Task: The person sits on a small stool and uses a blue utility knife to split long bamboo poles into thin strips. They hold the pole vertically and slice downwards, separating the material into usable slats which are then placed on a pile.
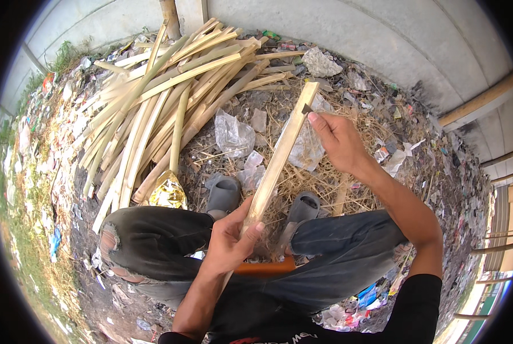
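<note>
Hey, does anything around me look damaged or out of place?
Yes. Your dark trousers are frayed open at the left knee. Litter lies strewn all around, with crumpled gold foil beside the bamboo strips, which are heaped crisscross rather than neatly stacked.

Littered outdoor yard [460, 198], concrete wall [394, 43]

The left hand [229, 243] is held in a grip, the left thumb [251, 237] set opposite the fingers. Ahead and to its right, the right hand [341, 142] is pinched, the right thumb [321, 126] pointed forward. The right elbow [429, 238] is bent outward behind that hand.
</note>
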`<state>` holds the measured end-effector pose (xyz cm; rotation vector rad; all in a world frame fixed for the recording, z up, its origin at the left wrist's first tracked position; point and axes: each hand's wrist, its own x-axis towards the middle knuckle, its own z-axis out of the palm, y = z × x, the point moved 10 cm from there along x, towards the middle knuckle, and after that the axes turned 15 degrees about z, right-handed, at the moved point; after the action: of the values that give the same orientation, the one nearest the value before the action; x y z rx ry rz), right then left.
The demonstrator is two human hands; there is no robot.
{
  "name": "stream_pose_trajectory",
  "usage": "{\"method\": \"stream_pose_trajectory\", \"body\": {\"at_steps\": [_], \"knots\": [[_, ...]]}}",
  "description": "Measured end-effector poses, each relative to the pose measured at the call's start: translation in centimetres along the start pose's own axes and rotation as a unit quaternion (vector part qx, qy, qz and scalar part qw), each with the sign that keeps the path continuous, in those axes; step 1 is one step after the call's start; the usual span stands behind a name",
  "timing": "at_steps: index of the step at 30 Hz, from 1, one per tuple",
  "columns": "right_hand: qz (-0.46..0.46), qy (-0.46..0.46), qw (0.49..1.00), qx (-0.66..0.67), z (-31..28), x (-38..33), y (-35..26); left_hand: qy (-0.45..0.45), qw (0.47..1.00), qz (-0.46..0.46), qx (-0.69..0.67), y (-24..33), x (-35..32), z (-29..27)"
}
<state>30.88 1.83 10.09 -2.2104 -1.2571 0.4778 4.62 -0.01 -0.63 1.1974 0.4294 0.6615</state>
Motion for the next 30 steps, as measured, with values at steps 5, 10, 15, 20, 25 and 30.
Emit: {"method": "stream_pose_trajectory", "body": {"at_steps": [5, 10, 15, 20, 25, 30], "knots": [[-0.002, -0.016, 1.000, 0.008, -0.2, 0.8, -0.6, 0.015, 1.000, -0.019, -0.019, 0.4, -0.3, -0.3], [-0.077, -0.079, 0.994, 0.009, 3.8, -3.5, -2.9, 0.025, 0.999, -0.013, -0.043, 0.4, 0.4, -0.6], [0.002, -0.079, 0.997, 0.006, 3.3, -1.0, -2.0, 0.038, 0.999, 0.001, -0.022, 0.9, 0.7, -0.8], [-0.079, -0.114, 0.989, -0.060, 5.8, -4.5, -4.9, 0.053, 0.999, 0.007, 0.004, 0.8, 0.6, -1.2], [-0.090, -0.134, 0.986, 0.049, 8.5, -6.8, -4.2, 0.035, 0.999, 0.015, -0.002, 1.2, 1.1, -0.8], [-0.081, -0.145, 0.986, -0.026, 8.4, -6.2, -5.3, 0.042, 0.999, 0.008, -0.018, 1.3, 0.8, -1.3]]}}
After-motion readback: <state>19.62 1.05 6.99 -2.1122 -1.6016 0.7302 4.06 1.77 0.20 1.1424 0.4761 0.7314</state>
